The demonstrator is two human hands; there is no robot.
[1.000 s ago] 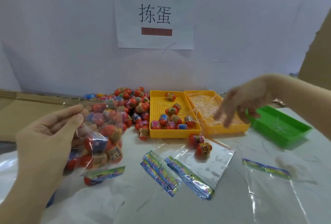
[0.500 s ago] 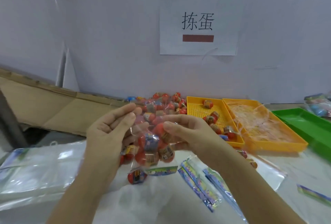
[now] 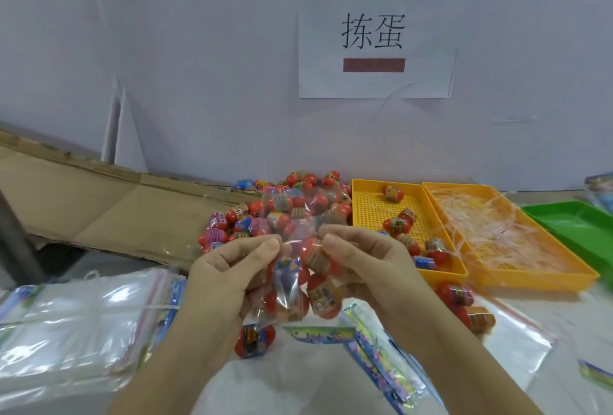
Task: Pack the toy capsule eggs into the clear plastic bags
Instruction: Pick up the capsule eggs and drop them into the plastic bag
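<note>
Head view, near zone: the left grip [image 3: 225, 278] and the right grip [image 3: 374, 268] are held above the desk [image 3: 265, 388]. Each pinches the upper film of one clear plastic bag [image 3: 292, 298] between thumb and fingertips. The bag hangs between them and is loaded with several toy capsule eggs [image 3: 323, 295]. Whether its mouth is sealed cannot be determined.

Caution: the film is judged thin and slippery. If either pinch slips, the bag may tip, and eggs would be spilled and would roll across the desk. One loose egg [image 3: 253, 340] is seen directly beneath the bag.

Containers, near to far:
- A stack of empty bags [image 3: 76, 325] is laid at the left.
- Bags with printed headers [image 3: 381, 358] are fanned out below the right wrist.
- A perforated yellow tray [image 3: 356, 212] is loaded with a handful of eggs.
- A second yellow tray [image 3: 590, 277], beside it, is filled with clear plastic scrap.
- A green tray [image 3: 564, 225] is placed at the far right; its contents cannot be determined.
- A loose egg pile [image 3: 308, 182] is heaped against the wall.
</note>
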